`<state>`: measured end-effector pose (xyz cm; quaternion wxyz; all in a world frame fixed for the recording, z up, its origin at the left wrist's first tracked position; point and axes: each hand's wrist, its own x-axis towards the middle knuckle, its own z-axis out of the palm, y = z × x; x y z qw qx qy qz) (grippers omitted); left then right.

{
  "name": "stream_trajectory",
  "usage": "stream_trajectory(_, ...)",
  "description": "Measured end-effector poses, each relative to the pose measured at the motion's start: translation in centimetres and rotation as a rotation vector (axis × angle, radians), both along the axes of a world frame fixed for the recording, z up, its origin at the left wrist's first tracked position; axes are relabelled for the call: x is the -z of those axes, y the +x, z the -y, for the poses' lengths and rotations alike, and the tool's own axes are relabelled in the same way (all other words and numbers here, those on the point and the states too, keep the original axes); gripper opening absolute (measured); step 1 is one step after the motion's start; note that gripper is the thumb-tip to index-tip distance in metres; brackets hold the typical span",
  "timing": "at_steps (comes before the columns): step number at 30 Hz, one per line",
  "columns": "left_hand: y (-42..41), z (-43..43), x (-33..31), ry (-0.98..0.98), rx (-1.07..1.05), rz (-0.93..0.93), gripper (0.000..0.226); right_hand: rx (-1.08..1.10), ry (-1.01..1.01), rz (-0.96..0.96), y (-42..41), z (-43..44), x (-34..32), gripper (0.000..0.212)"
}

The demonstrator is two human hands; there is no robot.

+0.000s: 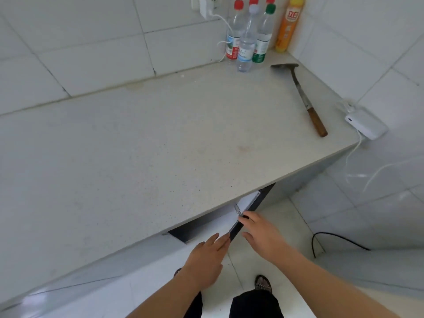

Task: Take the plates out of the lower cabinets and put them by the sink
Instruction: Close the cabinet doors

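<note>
Below the pale countertop (160,145) a dark-edged cabinet door (246,212) stands swung outward toward me. My right hand (261,235) rests against its outer face, fingertips at the top edge near the handle. My left hand (206,260) reaches to the door's lower edge with fingers stretched out and apart, holding nothing. A second dark door edge (183,235) juts out to the left under the counter. No plates are visible; the cabinet's inside is hidden by the counter.
Three clear water bottles (247,37) and an orange bottle (288,26) stand in the back corner. A wooden-handled spatula (305,97) lies at the right. A white power bank (364,125) hangs over the counter's right end with cables. A black cord (332,239) lies on the floor.
</note>
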<state>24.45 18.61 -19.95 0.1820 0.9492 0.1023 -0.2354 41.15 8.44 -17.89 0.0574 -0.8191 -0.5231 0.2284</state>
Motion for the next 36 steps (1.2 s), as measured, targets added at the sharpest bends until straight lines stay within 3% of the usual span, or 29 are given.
stream_trajectory(10, 2.4, 6.3, -1.3, 0.101, -0.566, -0.063, 0.067, -0.51, 0.0, 0.021, 4.1, 0.8, 1.3, 0.048)
stream_trajectory(18, 2.7, 9.4, -0.9, 0.103, -0.936, -0.138, 0.071, -0.57, -0.084, 0.048, 4.7, 1.0, 1.2, 0.067)
stream_trajectory(36, 1.7, 5.4, 0.2, 0.082, -0.909, -0.085, 0.077, -0.549, -0.133, 0.035, 3.9, -0.4, 1.6, 0.07)
